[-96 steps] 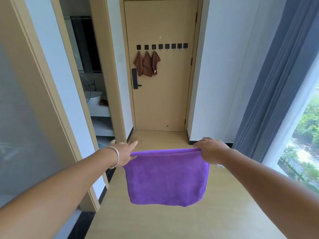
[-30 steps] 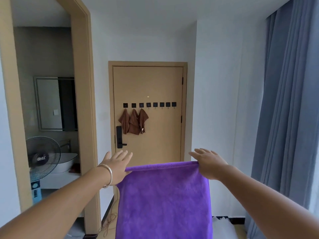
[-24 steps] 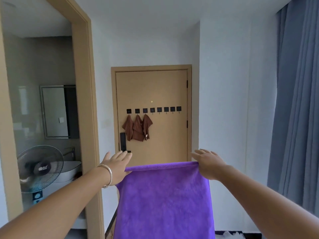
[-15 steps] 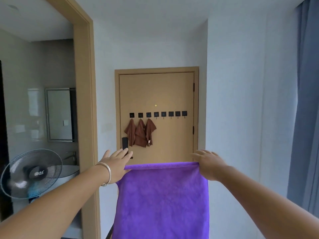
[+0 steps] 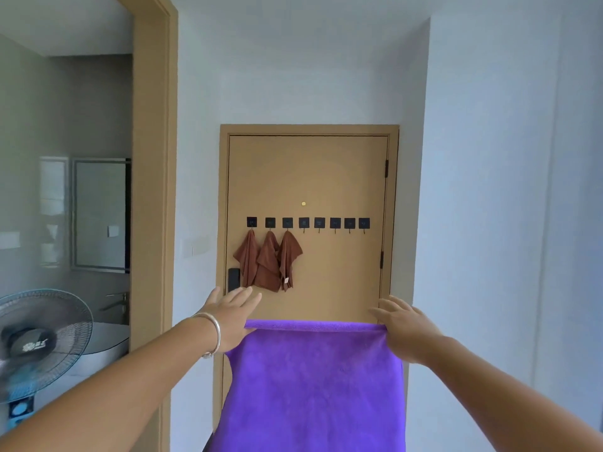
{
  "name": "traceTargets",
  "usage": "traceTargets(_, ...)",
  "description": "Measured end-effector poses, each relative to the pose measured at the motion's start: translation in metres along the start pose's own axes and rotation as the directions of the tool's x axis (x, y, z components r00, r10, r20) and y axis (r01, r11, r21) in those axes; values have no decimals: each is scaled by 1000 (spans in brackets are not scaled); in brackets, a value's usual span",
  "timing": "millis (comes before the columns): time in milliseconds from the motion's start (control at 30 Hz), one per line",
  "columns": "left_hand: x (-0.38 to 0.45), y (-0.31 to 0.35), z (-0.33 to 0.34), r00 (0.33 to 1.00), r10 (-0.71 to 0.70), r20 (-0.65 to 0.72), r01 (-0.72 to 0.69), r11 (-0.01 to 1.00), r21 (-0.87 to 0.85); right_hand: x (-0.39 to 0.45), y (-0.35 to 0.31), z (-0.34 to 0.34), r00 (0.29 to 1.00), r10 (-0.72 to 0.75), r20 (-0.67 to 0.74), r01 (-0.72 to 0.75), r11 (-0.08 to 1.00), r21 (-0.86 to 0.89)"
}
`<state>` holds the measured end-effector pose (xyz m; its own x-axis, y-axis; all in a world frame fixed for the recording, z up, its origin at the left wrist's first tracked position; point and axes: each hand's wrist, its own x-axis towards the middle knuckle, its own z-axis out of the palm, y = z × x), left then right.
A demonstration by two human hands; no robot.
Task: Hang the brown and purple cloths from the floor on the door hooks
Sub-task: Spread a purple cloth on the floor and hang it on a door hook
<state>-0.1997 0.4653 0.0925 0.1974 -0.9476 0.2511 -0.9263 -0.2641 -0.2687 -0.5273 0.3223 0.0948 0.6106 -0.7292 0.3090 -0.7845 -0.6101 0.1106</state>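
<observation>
1. Purple cloth point(image 5: 313, 383): held spread in front of the door point(image 5: 342, 177), below the hook row point(image 5: 308, 223) and well short of it. The top edge runs level from hand to hand, so the long axis of the held edge is parallel to the hook row. The rest hangs flat and straight down, out of frame at the bottom.
2. Left hand point(image 5: 228, 318): at the cloth's left top corner, fingers straight and pointing toward the door. The cloth edge passes under the palm; the thumb is hidden, so whether it pinches or only carries I cannot tell.
3. Right hand point(image 5: 404, 327): at the right top corner, fingers extended over the edge, thumb side hidden. Same uncertainty about the hold.
4. Brown cloths point(image 5: 267, 261): three, bunched, hanging from the three leftmost hooks of the row. The five hooks to their right are bare.
5. Key relation: the bare hooks lie up and ahead of the cloth's top edge, over its middle and right part. Judgement: the right hand is the nearer to them.
6. Cloth looks plush, uniform purple, with a thin hemmed top edge.
</observation>
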Motion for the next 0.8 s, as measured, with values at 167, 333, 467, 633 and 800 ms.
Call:
traceTargets(167,70,-46,12,999,-1,-46,0,1000,-15,85,-12,-3,999,20,-37,-21,1000,-18)
traceTargets(333,122,-82,36,999,5,-38,-6,1000,-23,151,-27,11,998,43,-43,-44,999,-26)
traceTargets(467,153,-99,64,1000,12,-19,-13,999,-35,189,-34,33,999,43,4,-43,999,-22)
traceTargets(633,198,-111,96,1000,4,19,-3,999,-42,242,-32,66,999,25,37,-25,1000,-18)
traceTargets(800,252,-117,115,998,-23,58,24,1000,-6,309,-12,98,999,-13,38,13,1000,4)
